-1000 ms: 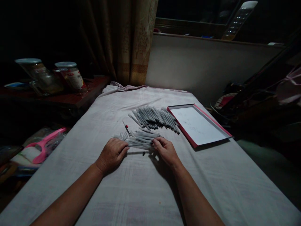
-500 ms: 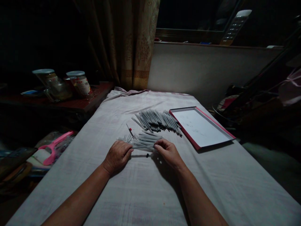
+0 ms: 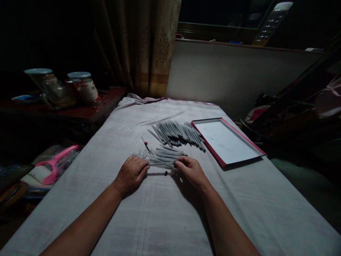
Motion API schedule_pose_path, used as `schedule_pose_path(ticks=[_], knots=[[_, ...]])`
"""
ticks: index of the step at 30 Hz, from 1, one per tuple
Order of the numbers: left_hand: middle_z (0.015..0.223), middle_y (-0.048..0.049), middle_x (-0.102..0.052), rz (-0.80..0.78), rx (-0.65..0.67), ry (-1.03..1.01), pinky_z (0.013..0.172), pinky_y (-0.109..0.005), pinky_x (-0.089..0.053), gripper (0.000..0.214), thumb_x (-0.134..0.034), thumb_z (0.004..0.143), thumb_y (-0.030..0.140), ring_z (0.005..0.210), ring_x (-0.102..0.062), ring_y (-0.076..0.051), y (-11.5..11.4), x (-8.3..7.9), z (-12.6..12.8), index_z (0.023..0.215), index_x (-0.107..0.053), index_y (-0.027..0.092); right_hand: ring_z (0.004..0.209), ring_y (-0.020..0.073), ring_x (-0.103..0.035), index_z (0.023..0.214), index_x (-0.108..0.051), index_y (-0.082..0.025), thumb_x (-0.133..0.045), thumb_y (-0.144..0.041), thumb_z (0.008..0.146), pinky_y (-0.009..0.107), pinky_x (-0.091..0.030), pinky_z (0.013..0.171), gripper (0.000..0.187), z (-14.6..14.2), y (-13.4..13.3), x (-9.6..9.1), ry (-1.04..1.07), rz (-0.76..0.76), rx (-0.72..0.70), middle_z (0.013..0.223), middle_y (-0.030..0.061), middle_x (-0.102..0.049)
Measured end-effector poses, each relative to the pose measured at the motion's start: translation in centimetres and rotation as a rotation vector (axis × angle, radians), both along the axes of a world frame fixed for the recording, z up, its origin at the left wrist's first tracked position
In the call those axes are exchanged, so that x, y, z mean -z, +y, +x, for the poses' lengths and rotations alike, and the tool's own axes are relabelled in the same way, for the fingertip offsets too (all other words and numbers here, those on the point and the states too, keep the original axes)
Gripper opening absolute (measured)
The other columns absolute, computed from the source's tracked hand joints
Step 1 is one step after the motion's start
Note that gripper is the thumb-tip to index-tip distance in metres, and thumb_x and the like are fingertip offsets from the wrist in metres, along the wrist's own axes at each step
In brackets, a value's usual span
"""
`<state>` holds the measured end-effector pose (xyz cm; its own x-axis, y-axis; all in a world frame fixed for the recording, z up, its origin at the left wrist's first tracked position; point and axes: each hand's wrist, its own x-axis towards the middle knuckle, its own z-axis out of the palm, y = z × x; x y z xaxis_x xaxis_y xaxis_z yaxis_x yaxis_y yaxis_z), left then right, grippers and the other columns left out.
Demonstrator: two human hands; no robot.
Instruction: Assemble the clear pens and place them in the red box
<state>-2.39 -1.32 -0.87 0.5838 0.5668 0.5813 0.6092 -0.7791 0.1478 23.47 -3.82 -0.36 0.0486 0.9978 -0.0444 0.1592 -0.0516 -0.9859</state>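
Observation:
My left hand (image 3: pixel 132 173) and my right hand (image 3: pixel 192 171) are closed on opposite ends of a slim, pale grey pen (image 3: pixel 162 165), which lies crosswise between them just above the cloth. Directly behind it is a small heap of similar pens (image 3: pixel 167 152). Farther back, a larger pile of grey pens (image 3: pixel 174 132) has dark ends facing me. Beside my left hand are clear short pieces (image 3: pixel 141 153) and a thin dark stick with a red tip (image 3: pixel 146 143). A small black cap (image 3: pixel 166 173) lies in front of the held pen.
A shallow red-edged box lid (image 3: pixel 223 142) with a white inside lies right of the piles on the cloth-covered table (image 3: pixel 149 220). Jars (image 3: pixel 85 87) stand on a dark red side table at left. Below them is a pink-handled object (image 3: pixel 57 165). A curtain and wall stand behind.
The camera view has tilted slightly, so the scene sits a little higher in the picture. Both hands keep nearly the same pose, with the pen still between them.

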Motion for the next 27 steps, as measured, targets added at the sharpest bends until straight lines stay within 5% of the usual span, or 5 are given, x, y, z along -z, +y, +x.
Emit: schedule_pose_path(ticks=[19,23,27], knots=[[0.067,-0.0026,-0.064,-0.082,0.041,-0.01,0.073,-0.036,-0.041,0.031,-0.041,0.098,0.026,0.066,-0.055,-0.019,0.3,-0.3,0.2,0.076,-0.061,0.018,0.072,0.0168,-0.064,0.077,-0.071,-0.02,-0.072,-0.031,0.066,0.03,-0.051,0.07,0.016,1.5,0.1,-0.7,0.075,0.146,0.074,0.076,0.0024,-0.07],[0.067,-0.0018,-0.063,-0.107,0.041,-0.044,0.073,-0.035,-0.041,0.029,-0.043,0.098,0.025,0.066,-0.055,-0.018,0.5,-0.3,0.0,0.076,-0.061,0.018,0.071,0.0191,-0.064,0.077,-0.071,-0.02,-0.071,-0.04,0.067,0.031,-0.052,0.067,0.022,3.7,0.8,0.0,-0.015,0.149,0.264,0.075,0.0042,-0.07],[0.076,-0.0023,-0.067,-0.132,0.03,-0.083,0.076,-0.035,-0.041,0.018,-0.05,0.096,0.026,0.073,-0.058,-0.018,0.7,-0.1,-0.2,0.087,-0.063,0.018,0.067,0.0209,-0.064,0.072,-0.073,-0.019,-0.066,-0.044,0.069,0.034,-0.051,0.066,0.026,5.0,1.0,1.3,-0.226,0.061,0.268,0.07,0.0057,-0.071]])
